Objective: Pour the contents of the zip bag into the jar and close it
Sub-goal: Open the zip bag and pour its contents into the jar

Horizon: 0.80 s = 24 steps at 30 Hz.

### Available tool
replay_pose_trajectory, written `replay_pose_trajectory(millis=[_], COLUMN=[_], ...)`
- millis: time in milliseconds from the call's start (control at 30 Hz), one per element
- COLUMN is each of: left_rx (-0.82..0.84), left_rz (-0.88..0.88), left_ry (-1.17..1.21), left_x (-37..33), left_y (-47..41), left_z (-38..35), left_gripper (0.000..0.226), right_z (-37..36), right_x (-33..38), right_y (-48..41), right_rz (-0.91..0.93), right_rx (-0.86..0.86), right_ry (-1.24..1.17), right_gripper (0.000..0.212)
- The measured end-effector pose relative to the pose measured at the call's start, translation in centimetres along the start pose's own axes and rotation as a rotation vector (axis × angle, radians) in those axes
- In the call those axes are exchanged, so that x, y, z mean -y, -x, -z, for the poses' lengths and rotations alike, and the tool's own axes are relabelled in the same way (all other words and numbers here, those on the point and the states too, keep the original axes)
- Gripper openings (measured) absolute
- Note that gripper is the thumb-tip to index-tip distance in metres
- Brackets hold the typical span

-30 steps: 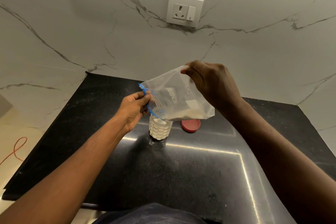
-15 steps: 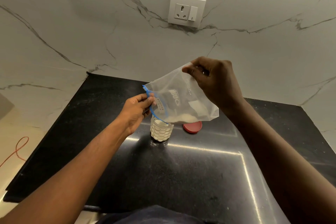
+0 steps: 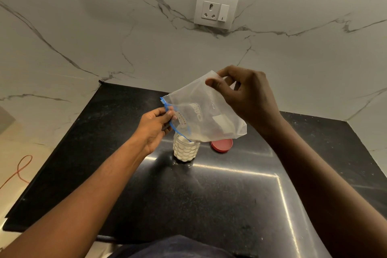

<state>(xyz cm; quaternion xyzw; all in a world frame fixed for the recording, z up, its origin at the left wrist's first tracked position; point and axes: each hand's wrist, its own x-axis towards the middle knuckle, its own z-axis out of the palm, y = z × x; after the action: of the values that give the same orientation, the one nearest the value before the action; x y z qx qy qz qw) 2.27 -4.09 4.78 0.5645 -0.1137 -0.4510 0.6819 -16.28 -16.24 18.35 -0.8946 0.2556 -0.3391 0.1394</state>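
Observation:
A clear zip bag (image 3: 201,115) with a blue zip edge hangs tilted above a small textured glass jar (image 3: 186,150) that stands on the black counter (image 3: 209,199). White powder fills most of the jar, and a little shows in the bag's lowest corner at the jar's mouth. My left hand (image 3: 156,126) pinches the bag's blue zip edge just above the jar. My right hand (image 3: 245,96) holds the bag's bottom corner up, higher than the mouth. The jar's red lid (image 3: 222,146) lies flat on the counter just right of the jar, partly behind the bag.
A marble wall with a white socket and switch plate (image 3: 215,9) rises behind the counter. The counter's left edge drops to a floor where an orange cable (image 3: 19,170) lies. A dark cloth (image 3: 176,247) shows at the bottom edge.
My right hand has lifted the bag's bottom corner a little higher and shifted its grip. The powder in the bag's lower part has lessened. My left hand stays at the zip edge.

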Motion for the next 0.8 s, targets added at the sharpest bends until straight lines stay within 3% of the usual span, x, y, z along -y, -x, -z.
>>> replay_pose_trajectory(millis=[133, 267, 400, 467, 567, 667, 800], left_rx=[0.004, -0.005, -0.012, -0.022, -0.04, -0.044, -0.043], left_rz=[0.002, -0.004, -0.002, 0.0, 0.003, 0.005, 0.005], left_ry=[0.036, 0.032, 0.021, 0.013, 0.007, 0.016, 0.014], left_x=[0.1, 0.2, 0.4, 0.5, 0.5, 0.4, 0.3], left_y=[0.0, -0.2, -0.5, -0.6, -0.6, -0.5, -0.5], left_z=[0.0, 0.0, 0.0, 0.0, 0.0, 0.1, -0.1], left_gripper=[0.025, 0.028, 0.026, 0.027, 0.027, 0.024, 0.026], right_z=[1.0, 1.3, 0.5, 0.1, -0.4, -1.1, -2.0], right_x=[-0.8, -1.8, -2.1, -1.7, -1.6, -2.1, -2.2], right_y=[2.6, 5.8, 7.8, 8.2, 8.5, 8.8, 9.2], right_rz=[-0.133, -0.314, -0.295, -0.235, -0.216, -0.185, -0.144], right_rx=[0.215, 0.465, 0.251, 0.162, 0.176, 0.075, 0.028], right_ry=[0.035, 0.061, -0.091, -0.102, -0.126, -0.145, -0.201], right_gripper=[0.069, 0.075, 0.03, 0.032, 0.046, 0.013, 0.01])
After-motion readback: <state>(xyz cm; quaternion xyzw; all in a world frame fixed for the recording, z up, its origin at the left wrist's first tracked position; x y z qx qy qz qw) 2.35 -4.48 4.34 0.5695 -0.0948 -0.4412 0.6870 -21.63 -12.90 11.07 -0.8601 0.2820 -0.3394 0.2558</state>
